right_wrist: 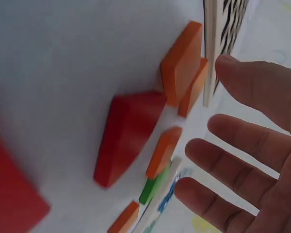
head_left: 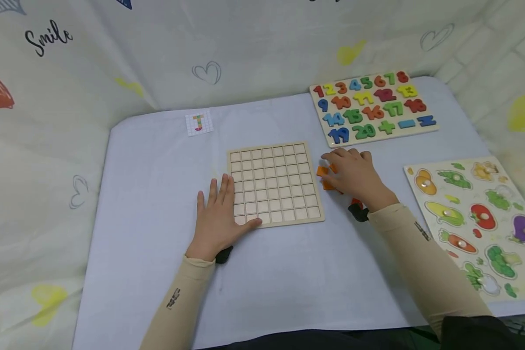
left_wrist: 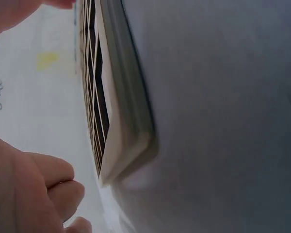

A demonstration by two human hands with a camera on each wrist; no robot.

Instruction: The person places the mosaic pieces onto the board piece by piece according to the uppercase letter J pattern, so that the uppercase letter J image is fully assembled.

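A pale wooden grid board (head_left: 273, 184) lies flat at the middle of the head view, its face cut into small square cells by dark grooves inside a plain rim; it looks nearly square, so a long axis is hard to tell, but its sides slant slightly from upper left to lower right; the person's left hand (head_left: 216, 224) rests at its lower left, fingers straight and spread, thumb over the lower edge.

Just right of the board are flat, glossy orange blocks (right_wrist: 182, 65); the right hand (head_left: 358, 174) hovers over them, its thumb and fingers apart; at the centre of the right wrist view a red block (right_wrist: 128, 138), wedge-like, has its long axis from upper right to lower left; the orange ones and a green block (right_wrist: 154, 185), lower down, slant likewise.
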